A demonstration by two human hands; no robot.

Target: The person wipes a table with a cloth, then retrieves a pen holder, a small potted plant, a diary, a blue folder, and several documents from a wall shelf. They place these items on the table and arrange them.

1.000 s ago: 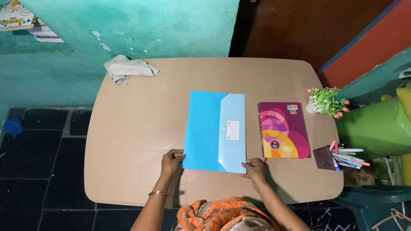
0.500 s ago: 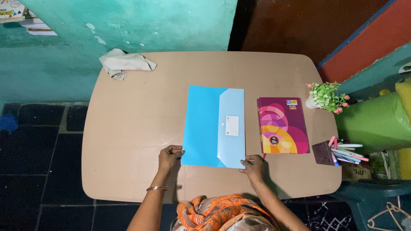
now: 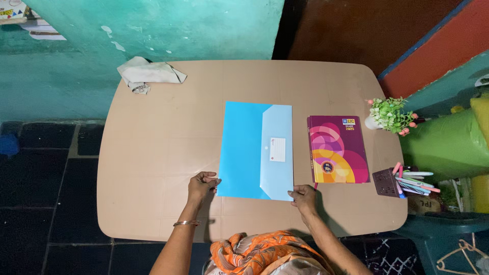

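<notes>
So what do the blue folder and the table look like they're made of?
Blue folder: likely thin plastic, smooth and slightly glossy; its paler flap looks translucent, with a snap button. Table: probably moulded plastic, matte beige, with rounded corners and faint grid lines in the top.

i see a beige worktop (image 3: 153, 153) with rounded corners, set against a teal wall over a dark tiled floor (image 3: 46, 178). a blue envelope folder (image 3: 244, 147) lies flat near the middle, its paler flap toward the right. just beside it, apart, lies a magenta diary (image 3: 338, 150). a crumpled white cloth (image 3: 147, 74) sits at the far left corner. a small potted plant (image 3: 389, 114) stands at the right edge, and a dark pen holder (image 3: 387, 182) lies nearer me.
</notes>
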